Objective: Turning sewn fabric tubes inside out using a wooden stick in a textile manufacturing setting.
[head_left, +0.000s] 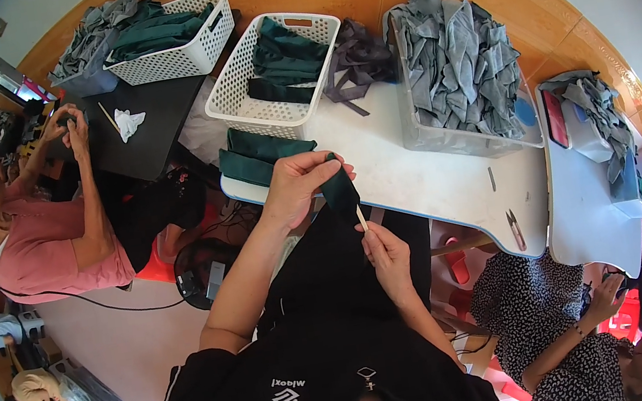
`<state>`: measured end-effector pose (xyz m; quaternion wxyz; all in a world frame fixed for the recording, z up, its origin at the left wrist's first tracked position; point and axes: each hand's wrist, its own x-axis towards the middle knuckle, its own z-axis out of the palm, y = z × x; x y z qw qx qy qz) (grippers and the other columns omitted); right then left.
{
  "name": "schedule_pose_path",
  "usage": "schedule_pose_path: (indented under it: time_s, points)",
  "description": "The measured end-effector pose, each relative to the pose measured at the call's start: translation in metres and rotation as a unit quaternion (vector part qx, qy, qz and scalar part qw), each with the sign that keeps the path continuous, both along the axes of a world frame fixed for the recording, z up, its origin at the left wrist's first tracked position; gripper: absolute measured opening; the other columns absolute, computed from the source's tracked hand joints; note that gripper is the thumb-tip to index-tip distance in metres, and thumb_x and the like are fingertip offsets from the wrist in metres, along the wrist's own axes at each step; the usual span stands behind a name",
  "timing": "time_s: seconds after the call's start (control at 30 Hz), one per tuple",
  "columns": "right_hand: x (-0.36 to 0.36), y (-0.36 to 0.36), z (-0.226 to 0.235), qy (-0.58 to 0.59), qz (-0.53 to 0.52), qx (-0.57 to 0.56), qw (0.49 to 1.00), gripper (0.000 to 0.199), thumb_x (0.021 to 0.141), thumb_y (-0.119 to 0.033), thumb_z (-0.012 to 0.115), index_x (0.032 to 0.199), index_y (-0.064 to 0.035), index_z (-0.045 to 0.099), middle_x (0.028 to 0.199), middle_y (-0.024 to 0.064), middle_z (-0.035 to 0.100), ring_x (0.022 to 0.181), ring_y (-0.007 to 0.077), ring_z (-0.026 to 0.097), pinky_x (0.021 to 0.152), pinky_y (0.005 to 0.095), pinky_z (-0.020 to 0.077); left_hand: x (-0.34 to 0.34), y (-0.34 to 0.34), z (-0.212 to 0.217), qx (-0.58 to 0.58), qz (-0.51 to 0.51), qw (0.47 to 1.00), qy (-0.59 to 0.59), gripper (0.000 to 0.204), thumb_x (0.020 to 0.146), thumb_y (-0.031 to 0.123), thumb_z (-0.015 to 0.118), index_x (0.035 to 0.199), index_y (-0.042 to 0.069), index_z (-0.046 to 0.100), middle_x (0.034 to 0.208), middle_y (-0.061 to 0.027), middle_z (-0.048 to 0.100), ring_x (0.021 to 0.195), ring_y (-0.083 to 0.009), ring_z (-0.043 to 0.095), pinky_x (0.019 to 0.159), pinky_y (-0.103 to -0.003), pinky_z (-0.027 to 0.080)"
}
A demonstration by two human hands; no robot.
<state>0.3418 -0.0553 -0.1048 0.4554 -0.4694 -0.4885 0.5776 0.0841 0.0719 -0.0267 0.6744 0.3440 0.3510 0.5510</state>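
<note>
My left hand [298,187] is closed on the upper end of a dark green fabric strip [340,193], pinching it between thumb and fingers. Lower down, my right hand [386,257] grips a thin pale stick [361,218]. The stick's upper end meets the strip's lower end; whether it goes inside the cloth I cannot tell. Both hands are above my lap, in front of the white table's [420,198] edge. Just beyond my left hand lies a stack of folded green fabric pieces [253,159].
Behind the stack stands a white basket [222,103] of green fabric. Dark strips [359,58] lie beside it. A clear bin [432,141] holds grey cloth. Snips [515,229] rest near the right edge. Co-workers sit left [66,247] and right [548,332]. A fan [203,274] stands below left.
</note>
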Motion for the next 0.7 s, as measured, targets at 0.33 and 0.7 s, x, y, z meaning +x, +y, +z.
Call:
schedule_pose_path:
  time_s: [0.33,0.7]
  points:
    - [0.089,0.012,-0.062,-0.112,-0.068,0.076,0.988,0.051,0.112,-0.011,0.100,0.162,-0.0035,0.089,0.117,-0.0041,0.080,0.086,0.0045,0.056,0.078,0.0247,0.0484,-0.024,-0.001,0.041,0.096,0.062,0.991,0.070,0.022,0.120,-0.002,0.088,0.140,-0.010,0.093,0.124,-0.0224,0.098,0.115,-0.0257,0.095,0.108,-0.039,0.076]
    - [-0.037,0.095,-0.023,0.241,0.033,-0.109,0.964,0.041,0.117,-0.006,0.095,0.157,-0.0024,0.087,0.118,-0.0047,0.080,0.076,0.0019,0.053,0.064,0.0246,0.0389,-0.079,-0.025,0.037,0.047,0.167,0.985,-0.014,0.021,0.124,0.002,0.086,0.140,-0.009,0.090,0.129,-0.0259,0.096,0.118,-0.0336,0.096,0.111,-0.048,0.079]
